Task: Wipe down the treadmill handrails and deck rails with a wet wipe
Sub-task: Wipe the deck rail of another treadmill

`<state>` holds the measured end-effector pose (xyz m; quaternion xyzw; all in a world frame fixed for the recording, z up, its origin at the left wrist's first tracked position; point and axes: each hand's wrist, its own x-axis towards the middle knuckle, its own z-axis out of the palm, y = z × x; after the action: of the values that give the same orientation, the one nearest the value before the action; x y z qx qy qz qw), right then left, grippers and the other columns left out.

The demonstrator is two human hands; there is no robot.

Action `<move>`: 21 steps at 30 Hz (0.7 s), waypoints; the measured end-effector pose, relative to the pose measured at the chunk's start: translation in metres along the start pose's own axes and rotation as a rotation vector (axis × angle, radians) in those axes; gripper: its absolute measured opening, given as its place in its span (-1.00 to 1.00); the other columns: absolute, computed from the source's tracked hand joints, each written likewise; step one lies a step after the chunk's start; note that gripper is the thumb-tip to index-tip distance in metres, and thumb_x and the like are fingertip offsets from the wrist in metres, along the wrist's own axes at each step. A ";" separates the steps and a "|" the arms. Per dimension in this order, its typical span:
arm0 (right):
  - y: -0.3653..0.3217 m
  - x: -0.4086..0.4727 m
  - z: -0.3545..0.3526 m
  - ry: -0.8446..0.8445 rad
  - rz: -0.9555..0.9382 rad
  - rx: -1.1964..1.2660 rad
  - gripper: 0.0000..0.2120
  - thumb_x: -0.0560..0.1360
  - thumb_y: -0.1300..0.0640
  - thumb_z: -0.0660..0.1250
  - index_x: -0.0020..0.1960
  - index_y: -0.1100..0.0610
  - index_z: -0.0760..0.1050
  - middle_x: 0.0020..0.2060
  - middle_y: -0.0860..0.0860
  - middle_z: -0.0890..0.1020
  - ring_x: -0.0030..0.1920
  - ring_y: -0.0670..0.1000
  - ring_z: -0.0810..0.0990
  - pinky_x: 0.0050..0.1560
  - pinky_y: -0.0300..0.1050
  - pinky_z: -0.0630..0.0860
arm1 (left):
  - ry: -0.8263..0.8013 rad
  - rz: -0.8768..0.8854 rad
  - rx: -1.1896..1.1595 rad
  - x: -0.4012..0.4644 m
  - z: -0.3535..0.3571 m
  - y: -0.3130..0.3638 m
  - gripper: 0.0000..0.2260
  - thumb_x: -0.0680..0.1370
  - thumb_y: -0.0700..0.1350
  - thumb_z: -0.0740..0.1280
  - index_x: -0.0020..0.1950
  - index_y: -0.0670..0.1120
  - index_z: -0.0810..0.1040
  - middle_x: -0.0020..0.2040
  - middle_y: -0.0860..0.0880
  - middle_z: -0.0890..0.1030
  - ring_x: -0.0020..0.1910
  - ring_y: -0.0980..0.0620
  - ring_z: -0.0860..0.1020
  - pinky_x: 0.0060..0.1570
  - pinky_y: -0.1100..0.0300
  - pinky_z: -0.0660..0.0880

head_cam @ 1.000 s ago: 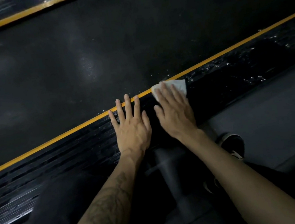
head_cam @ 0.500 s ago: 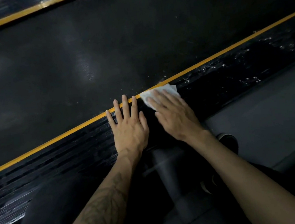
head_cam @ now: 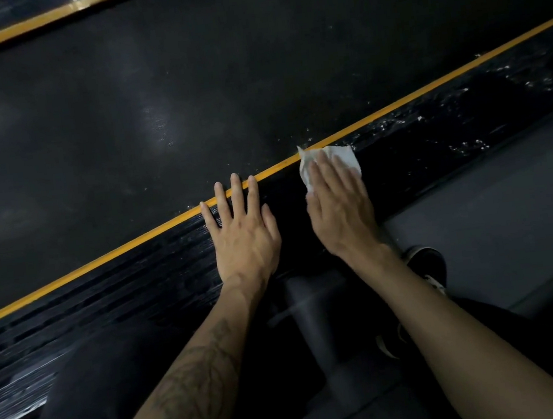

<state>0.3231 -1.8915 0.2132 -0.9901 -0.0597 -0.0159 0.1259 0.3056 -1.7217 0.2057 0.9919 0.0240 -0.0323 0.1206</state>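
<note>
Head view: right hand (head_cam: pixel 341 212), fingers flat, pressing wet wipe (head_cam: pixel 338 161) onto near deck rail (head_cam: pixel 433 143) beside yellow stripe (head_cam: pixel 134 241); left hand (head_cam: pixel 244 237), spread flat on rail, apparently bracing.

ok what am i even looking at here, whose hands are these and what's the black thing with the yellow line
There is no machine doing the work. A person wears a camera on the head, so the one picture looks forward and down at their own arms. The wide dark surface is a treadmill belt. The black ribbed strip nearer the person is the deck rail, edged by a yellow line. The left hand lies flat on the rail with fingers spread and holds nothing. The right hand presses a white wipe onto the rail with straight fingers. Further right the rail shows small bright specks; whether they are droplets or dirt cannot be told. Below are the person's dark-clothed knee, a shoe and grey floor.
</note>
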 end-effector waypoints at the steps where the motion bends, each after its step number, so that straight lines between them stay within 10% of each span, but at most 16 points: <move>1: -0.006 -0.004 0.003 -0.018 -0.047 0.004 -0.46 0.70 0.01 -0.03 0.65 0.15 0.13 0.64 0.10 0.12 0.66 0.10 0.02 0.63 0.14 0.01 | -0.001 0.001 -0.002 0.000 0.000 0.000 -0.47 0.72 0.10 -0.14 0.69 0.03 -0.02 0.70 -0.04 -0.04 0.67 -0.12 -0.17 0.60 -0.25 -0.21; 5: 0.007 -0.013 0.001 -0.073 -0.339 -0.019 -0.49 0.71 0.03 -0.01 0.64 0.10 0.18 0.64 0.05 0.16 0.65 0.05 0.07 0.64 0.06 0.03 | 0.005 -0.001 0.019 0.001 0.001 0.000 -0.48 0.72 0.09 -0.12 0.69 0.03 -0.03 0.70 -0.04 -0.04 0.67 -0.12 -0.16 0.60 -0.25 -0.20; 10: 0.004 -0.006 -0.002 0.022 0.020 0.007 -0.51 0.73 0.02 0.06 0.63 0.15 0.21 0.63 0.10 0.19 0.65 0.09 0.09 0.61 0.14 0.09 | 0.009 0.002 0.019 0.001 0.002 0.001 -0.48 0.72 0.08 -0.12 0.69 0.03 0.00 0.70 -0.04 -0.02 0.67 -0.13 -0.14 0.60 -0.25 -0.19; 16: -0.003 -0.019 0.003 -0.065 -0.237 -0.011 -0.48 0.71 -0.03 0.00 0.63 0.12 0.21 0.63 0.07 0.19 0.64 0.07 0.10 0.62 0.10 0.08 | 0.014 0.008 0.019 0.001 0.002 0.001 -0.47 0.71 0.08 -0.12 0.69 0.02 0.00 0.70 -0.05 -0.01 0.67 -0.12 -0.14 0.60 -0.25 -0.19; 21: 0.003 -0.008 0.000 0.010 0.040 -0.008 -0.48 0.74 -0.01 0.02 0.63 0.17 0.19 0.64 0.12 0.15 0.65 0.11 0.05 0.63 0.11 0.02 | 0.014 0.009 0.021 0.001 0.001 0.002 -0.48 0.71 0.08 -0.12 0.69 0.01 0.02 0.70 -0.05 0.00 0.67 -0.12 -0.13 0.60 -0.25 -0.18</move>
<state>0.3155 -1.8955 0.2121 -0.9915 -0.0393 -0.0187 0.1225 0.3068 -1.7237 0.2050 0.9934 0.0199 -0.0250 0.1101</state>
